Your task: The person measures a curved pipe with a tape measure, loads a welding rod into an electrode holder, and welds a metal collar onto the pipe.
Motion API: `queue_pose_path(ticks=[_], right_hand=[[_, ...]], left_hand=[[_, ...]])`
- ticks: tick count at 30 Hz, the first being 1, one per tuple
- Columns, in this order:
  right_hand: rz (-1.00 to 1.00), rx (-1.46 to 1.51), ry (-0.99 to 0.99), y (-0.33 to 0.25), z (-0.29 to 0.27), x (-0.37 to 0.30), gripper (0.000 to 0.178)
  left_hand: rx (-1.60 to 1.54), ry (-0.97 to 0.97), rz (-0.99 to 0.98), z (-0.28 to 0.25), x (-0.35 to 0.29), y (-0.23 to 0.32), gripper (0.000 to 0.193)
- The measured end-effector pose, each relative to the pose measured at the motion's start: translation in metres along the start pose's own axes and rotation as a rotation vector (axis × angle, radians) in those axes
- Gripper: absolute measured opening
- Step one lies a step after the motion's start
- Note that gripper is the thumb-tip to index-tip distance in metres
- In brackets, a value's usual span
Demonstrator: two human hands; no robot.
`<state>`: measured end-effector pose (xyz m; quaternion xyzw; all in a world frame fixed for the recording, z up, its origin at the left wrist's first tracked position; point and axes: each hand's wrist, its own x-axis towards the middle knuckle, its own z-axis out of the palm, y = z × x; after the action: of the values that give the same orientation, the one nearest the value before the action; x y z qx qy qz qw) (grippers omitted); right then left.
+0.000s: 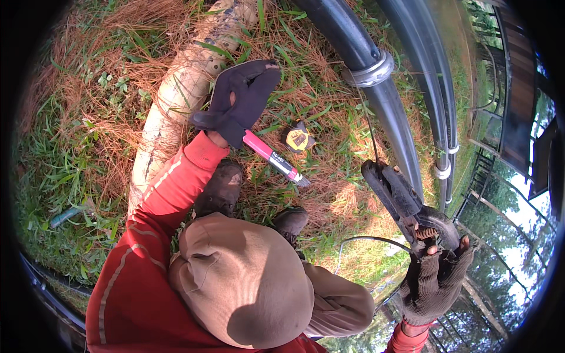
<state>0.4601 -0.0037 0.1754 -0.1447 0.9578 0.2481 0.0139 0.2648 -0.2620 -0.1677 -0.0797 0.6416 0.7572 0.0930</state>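
- Right hand (435, 282) — wrapped round black holder (406, 197), thin rod (368, 126) toward smooth pipe (390, 112)
- Left hand (244, 94) — cannot tell if pinching; beside rounded log (176, 91)
- Around left: grass (65, 197), dry needles (138, 20); beyond right: trees (500, 220)

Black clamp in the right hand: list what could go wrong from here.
Bare skin shows on fingers of the right hand beside the black clamp, so they might get pinched. The thin rod juts from the clamp toward the black pipe; a slip could bend it. The yellow tape measure lies near the shoes and might get stepped on.
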Motion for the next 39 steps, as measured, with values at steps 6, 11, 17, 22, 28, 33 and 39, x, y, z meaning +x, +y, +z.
queue_pose_path(ticks=[6,11,17,22,28,33,39], right_hand=[[0.256,0.226,-0.019,-0.004,-0.001,-0.009,0.069],[0.263,0.198,-0.067,-0.009,-0.013,-0.002,0.073],[0.325,0.406,-0.019,-0.007,-0.022,-0.02,0.063],[0.185,0.145,-0.031,0.0,-0.018,-0.017,0.074],[0.136,0.109,-0.045,-0.001,-0.019,-0.009,0.074],[0.031,0.12,0.018,0.001,-0.013,-0.007,0.075],[0.532,0.44,-0.08,-0.005,-0.028,-0.035,0.045]], left_hand=[[-0.041,-0.027,0.036,-0.001,0.0,-0.011,0.032],[-0.023,-0.025,-0.038,0.003,-0.001,-0.007,0.034],[-0.036,-0.014,-0.033,0.002,-0.002,-0.014,0.038],[-0.025,-0.016,-0.029,0.0,-0.003,-0.02,0.04],[-0.074,0.007,-0.004,0.001,-0.004,-0.026,0.039],[-0.107,-0.02,-0.023,-0.001,-0.002,-0.026,0.039],[-0.055,0.026,-0.106,-0.001,-0.001,-0.022,0.036]])
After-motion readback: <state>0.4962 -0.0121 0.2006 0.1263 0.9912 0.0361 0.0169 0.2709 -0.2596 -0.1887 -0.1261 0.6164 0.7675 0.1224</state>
